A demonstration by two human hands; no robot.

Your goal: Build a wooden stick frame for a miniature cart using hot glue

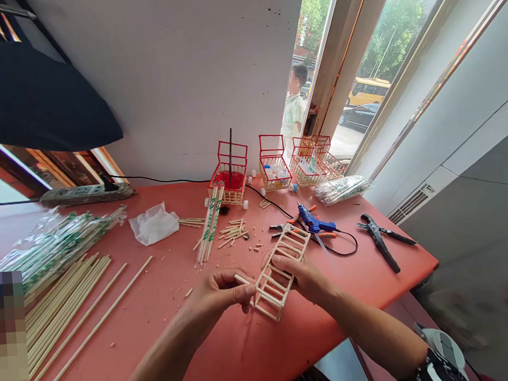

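A small frame of wooden sticks (272, 288), built with rungs like a ladder-sided box, is held tilted above the red table's front part. My right hand (305, 274) grips its right side, thumb pressed over the rungs. At the frame's lower left corner, my left hand (230, 291) pinches a short wooden stick (244, 279) between thumb and fingers, its end close to the frame. Whether that stick touches the frame I cannot tell. Just beyond the frame lies a blue glue gun (314, 220), its black cord looping to the right.
Long chopstick-like sticks (70, 296) and wrapped bundles (62, 244) lie left on the red table (174, 358). Cut stick pieces (233, 232) are scattered mid-table. Pliers (379, 242) lie right. Small red-and-wood carts (274, 169) line the wall. A person (292, 112) stands outside the window.
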